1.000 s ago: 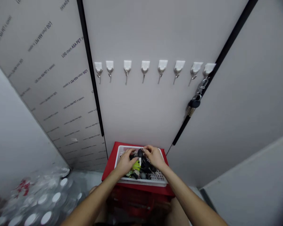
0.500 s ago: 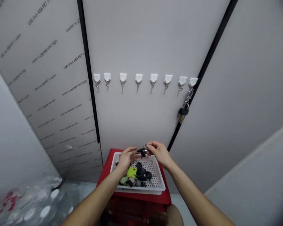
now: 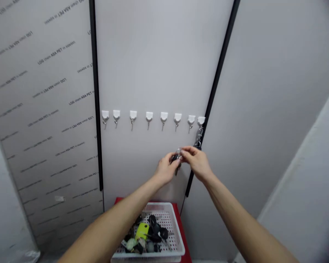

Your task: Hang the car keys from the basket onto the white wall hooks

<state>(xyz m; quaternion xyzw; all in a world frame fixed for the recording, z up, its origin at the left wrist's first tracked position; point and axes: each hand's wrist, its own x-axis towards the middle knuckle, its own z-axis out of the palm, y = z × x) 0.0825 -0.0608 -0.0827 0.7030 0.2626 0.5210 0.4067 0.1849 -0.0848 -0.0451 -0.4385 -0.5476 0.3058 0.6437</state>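
Note:
A bunch of dark-headed keys (image 3: 176, 158) on a metal ring is held between both hands, in front of the wall below the hooks. My left hand (image 3: 166, 168) is closed around the keys from the left. The ring at the top is pinched by the fingertips of my right hand (image 3: 196, 160). Just above that hand, another key bunch (image 3: 199, 137) hangs from the far right hook (image 3: 201, 121), its lower part hidden behind my fingers. Several white hooks (image 3: 149, 117) with metal prongs run in a row to the left, nothing hanging on them.
Below stands a white perforated basket (image 3: 178, 237) with several keys and a yellow-green tag (image 3: 142, 231), on a red surface (image 3: 186, 252). Black strips (image 3: 96, 95) edge the white wall panel (image 3: 159, 54). A printed panel (image 3: 52, 146) is at the left.
Both hands have risen from above the basket toward the right-hand hooks with the keys. My left hand has closed around the keys. The view has shifted upward.

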